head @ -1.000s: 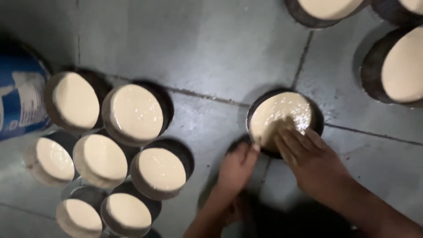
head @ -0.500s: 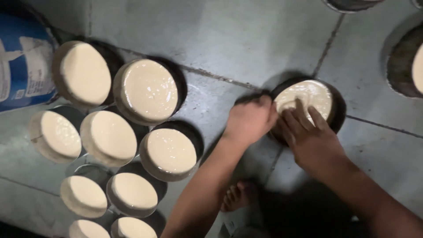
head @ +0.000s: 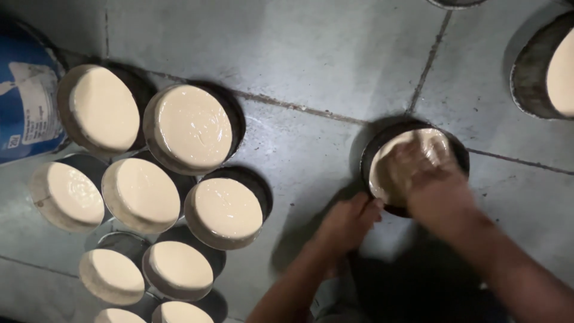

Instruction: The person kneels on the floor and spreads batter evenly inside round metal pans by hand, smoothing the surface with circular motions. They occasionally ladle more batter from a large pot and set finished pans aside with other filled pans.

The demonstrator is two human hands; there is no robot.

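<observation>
The left hand [head: 347,224] has slid off the rim of the round dark metal pan of pale batter [head: 412,167] and now rests just below it on the grey tiled floor [head: 335,66], fingers loosely curled around nothing. The right hand [head: 427,179] still presses into the batter, blurred, so its finger spread cannot be told.

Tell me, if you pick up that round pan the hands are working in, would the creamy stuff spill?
Probably, if tilted: the pale mix in the dark round pan looks wet and fills it nearly to the rim. The right hand presses into it, so it seems soft. The left hand steadies the rim, hinting that the pan slides on the smooth floor tiles.
</observation>
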